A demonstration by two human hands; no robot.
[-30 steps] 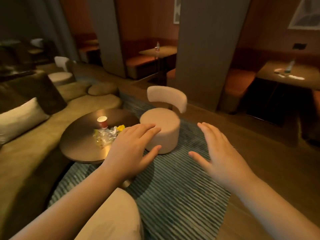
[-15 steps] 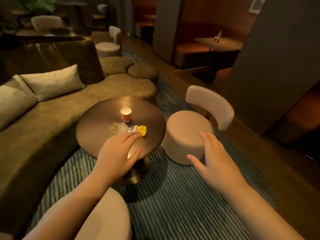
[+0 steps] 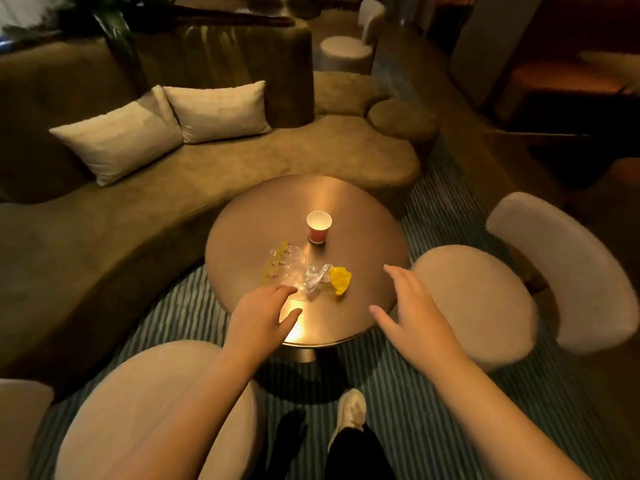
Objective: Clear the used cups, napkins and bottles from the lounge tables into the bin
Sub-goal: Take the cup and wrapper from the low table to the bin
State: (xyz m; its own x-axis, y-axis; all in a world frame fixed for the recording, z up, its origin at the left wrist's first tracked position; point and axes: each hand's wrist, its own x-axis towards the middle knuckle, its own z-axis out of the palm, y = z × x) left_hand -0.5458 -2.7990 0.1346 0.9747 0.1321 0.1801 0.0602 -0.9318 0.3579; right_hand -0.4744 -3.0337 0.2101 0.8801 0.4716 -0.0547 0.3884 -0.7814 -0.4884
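A round brown table [image 3: 363, 220] stands in front of me. On it stands an upright red paper cup [image 3: 318, 226] with a white inside. Nearer to me lies crumpled clear plastic wrapping [image 3: 289, 268] with yellow print, and a crumpled yellow piece [image 3: 340, 279] to its right. My left hand [image 3: 261, 313] hovers over the table's near edge, fingers relaxed, fingertips just short of the plastic. My right hand [image 3: 410, 313] is spread flat above the table's right edge, holding nothing.
A curved olive sofa [image 3: 138, 220] with two pale cushions [image 3: 162, 129] wraps the table's left and far side. Beige round chairs stand at the right [image 3: 485, 303] and near left [image 3: 138, 410]. A striped rug [image 3: 433, 410] covers the floor; my shoe [image 3: 351, 410] shows below.
I have moved closer and the view has swung left, so the table is now centred. Both hands have come forward over the table's near edge, the left close to the plastic.
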